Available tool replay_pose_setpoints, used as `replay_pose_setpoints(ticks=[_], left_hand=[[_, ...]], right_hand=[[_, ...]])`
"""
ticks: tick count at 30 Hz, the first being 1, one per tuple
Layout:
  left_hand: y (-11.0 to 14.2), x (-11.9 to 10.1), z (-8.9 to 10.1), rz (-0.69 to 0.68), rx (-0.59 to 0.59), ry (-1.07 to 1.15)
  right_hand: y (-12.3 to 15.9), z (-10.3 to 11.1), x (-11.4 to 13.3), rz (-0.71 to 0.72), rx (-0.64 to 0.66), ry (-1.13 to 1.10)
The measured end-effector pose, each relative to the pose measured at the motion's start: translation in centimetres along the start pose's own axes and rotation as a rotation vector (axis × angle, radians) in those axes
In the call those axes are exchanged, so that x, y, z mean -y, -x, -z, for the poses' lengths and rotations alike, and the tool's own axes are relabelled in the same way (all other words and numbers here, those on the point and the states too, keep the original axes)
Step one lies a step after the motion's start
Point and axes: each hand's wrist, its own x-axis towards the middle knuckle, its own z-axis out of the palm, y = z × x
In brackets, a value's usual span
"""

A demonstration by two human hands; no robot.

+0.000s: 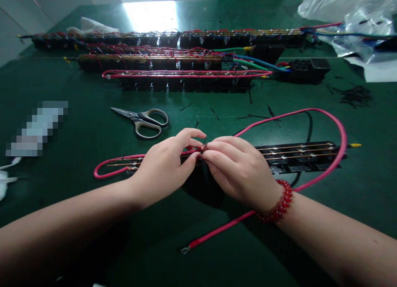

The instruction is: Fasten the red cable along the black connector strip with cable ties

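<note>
Bare forearms come in from the two lower corners, a red bead bracelet [284, 200] round the right wrist. At the centre, the right hand [238, 165] has its fingertips pinched together on a thin black tie [204, 140], while the left hand [164, 163] grips the red cable [343, 134] between thumb and fingers just beside it; the exact contact is partly hidden. Under both hands lies a black strip assembly [299, 158] with brass-coloured rods, flat on the green table [77, 88]. From there the cable bends back in a narrow loop at the left end and swings wide on the right, passing beneath the right wrist to a metal lug [185, 250] near the person. Scissors [139, 116] rest open beyond the left hand. Farther off, similar wired strips [186, 84] lie in rows, with dark clippings [355, 96] piled to the right.
</note>
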Motion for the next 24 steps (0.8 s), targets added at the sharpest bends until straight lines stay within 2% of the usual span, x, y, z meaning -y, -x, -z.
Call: replay_pose_setpoints(ticks=[13, 19, 24], left_hand=[[0.24, 0.12, -0.27, -0.073, -0.029, -0.158], [0.35, 0.43, -0.60, -0.205, -0.058, -0.336], [0.28, 0.41, -0.51, -0.194, -0.039, -0.333]], right_hand=[[0.00, -0.10, -0.02, -0.053, -0.015, -0.091], [0.04, -0.10, -0.07, -0.076, -0.010, -0.093], [0.03, -0.16, -0.10, -0.065, -0.006, -0.083]])
